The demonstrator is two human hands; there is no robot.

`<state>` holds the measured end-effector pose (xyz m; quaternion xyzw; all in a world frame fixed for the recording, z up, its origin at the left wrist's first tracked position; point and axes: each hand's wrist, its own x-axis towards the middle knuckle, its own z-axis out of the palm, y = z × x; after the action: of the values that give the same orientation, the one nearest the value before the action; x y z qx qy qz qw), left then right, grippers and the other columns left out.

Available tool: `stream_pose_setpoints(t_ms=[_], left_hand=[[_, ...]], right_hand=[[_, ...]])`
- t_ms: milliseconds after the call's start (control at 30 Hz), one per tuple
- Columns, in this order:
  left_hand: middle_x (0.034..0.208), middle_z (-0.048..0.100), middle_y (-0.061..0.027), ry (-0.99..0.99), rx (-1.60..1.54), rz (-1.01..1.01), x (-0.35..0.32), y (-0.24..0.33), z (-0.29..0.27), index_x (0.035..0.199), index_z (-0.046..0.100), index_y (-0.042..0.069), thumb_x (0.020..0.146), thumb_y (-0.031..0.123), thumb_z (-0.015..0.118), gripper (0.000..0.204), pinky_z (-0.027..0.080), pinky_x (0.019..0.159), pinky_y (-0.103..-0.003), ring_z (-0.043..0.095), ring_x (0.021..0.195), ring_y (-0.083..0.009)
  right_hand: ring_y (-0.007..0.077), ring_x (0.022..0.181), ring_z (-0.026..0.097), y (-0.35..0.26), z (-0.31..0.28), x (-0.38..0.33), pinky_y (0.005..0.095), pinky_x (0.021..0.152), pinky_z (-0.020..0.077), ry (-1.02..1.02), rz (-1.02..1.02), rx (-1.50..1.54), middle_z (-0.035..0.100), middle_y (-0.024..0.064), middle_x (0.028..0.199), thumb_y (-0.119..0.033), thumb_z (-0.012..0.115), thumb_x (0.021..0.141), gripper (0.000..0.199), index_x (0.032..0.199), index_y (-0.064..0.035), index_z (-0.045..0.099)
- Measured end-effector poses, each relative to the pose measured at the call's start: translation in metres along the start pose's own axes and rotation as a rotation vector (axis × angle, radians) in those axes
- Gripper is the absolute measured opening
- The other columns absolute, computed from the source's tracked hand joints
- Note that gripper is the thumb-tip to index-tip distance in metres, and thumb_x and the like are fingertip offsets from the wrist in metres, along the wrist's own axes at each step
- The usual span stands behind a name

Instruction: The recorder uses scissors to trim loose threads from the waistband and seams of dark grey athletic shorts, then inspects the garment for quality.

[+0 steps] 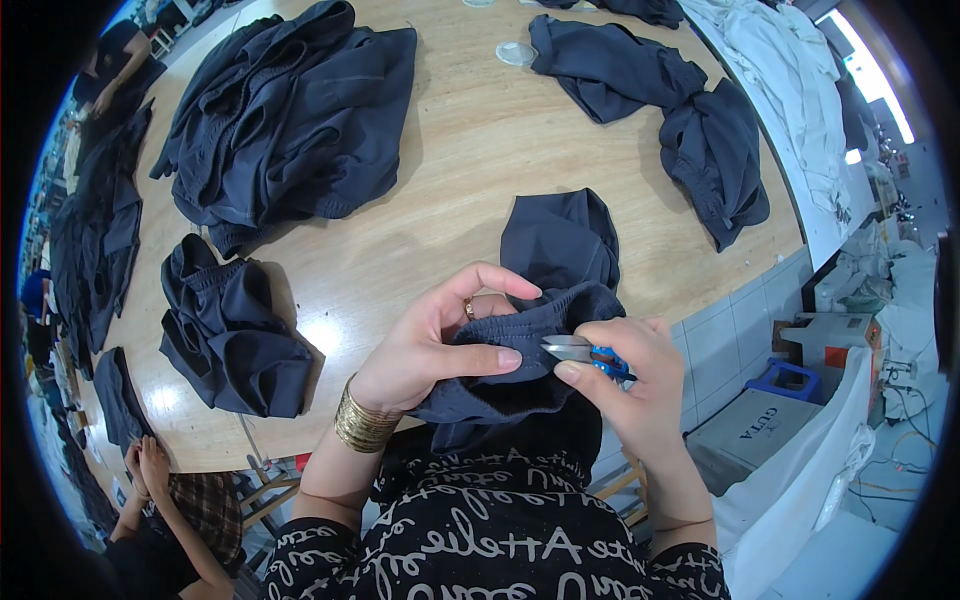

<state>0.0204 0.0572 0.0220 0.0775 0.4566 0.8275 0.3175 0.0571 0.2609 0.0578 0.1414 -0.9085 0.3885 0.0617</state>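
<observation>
A bare lane of smooth pale-wood worktop [460,140] runs open between the large dark-navy cloth heap [290,130] at left and the crumpled dark-navy cloth [615,72] at upper right, its near end partly blocked by a gathered-waist dark-navy fabric garment [550,315].

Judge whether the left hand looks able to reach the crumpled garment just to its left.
Probably yes, though it would likely have to release the held garment first: between the left hand and the crumpled garment, only tabletop shows.
</observation>
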Motion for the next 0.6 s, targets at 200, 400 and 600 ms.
stream_pose_setpoints(t_ms=[200, 400, 600], left_hand=[[0.101, 0.061, -0.0112, 0.032, -0.051, -0.020, -0.0007, 0.0011, 0.0017, 0.117, 0.046, -0.001, 0.070, -0.010, 0.062, 0.051, 0.045, 0.083, -0.023, 0.059, 0.090, -0.0124], [0.101, 0.061, -0.0120, 0.022, -0.064, -0.016, -0.0007, 0.0020, 0.0021, 0.117, 0.045, -0.001, 0.071, -0.010, 0.062, 0.050, 0.045, 0.082, -0.023, 0.059, 0.090, -0.0127], [0.100, 0.061, -0.0120, 0.016, -0.037, -0.013, 0.0002, 0.0019, 0.0018, 0.118, 0.045, -0.001, 0.071, -0.009, 0.062, 0.050, 0.044, 0.082, -0.023, 0.060, 0.090, -0.0131]], right_hand=[[0.0111, 0.059, 0.050, 0.0035, -0.0040, 0.0011, 0.0283, 0.065, 0.0286, -0.002, 0.065, 0.150, 0.061, -0.0030, 0.070, -0.025, 0.076, 0.070, 0.023, 0.081, -0.0097, 0.062], [0.0142, 0.056, 0.046, 0.0027, -0.0086, -0.0008, 0.0300, 0.064, 0.0276, 0.015, -0.143, -0.167, 0.054, -0.0023, 0.063, -0.027, 0.076, 0.066, 0.026, 0.079, -0.0102, 0.062], [0.0169, 0.058, 0.045, 0.0007, -0.0066, 0.0004, 0.0311, 0.065, 0.0274, -0.034, -0.158, -0.234, 0.050, -0.0011, 0.061, -0.029, 0.076, 0.065, 0.027, 0.078, -0.0098, 0.061]])
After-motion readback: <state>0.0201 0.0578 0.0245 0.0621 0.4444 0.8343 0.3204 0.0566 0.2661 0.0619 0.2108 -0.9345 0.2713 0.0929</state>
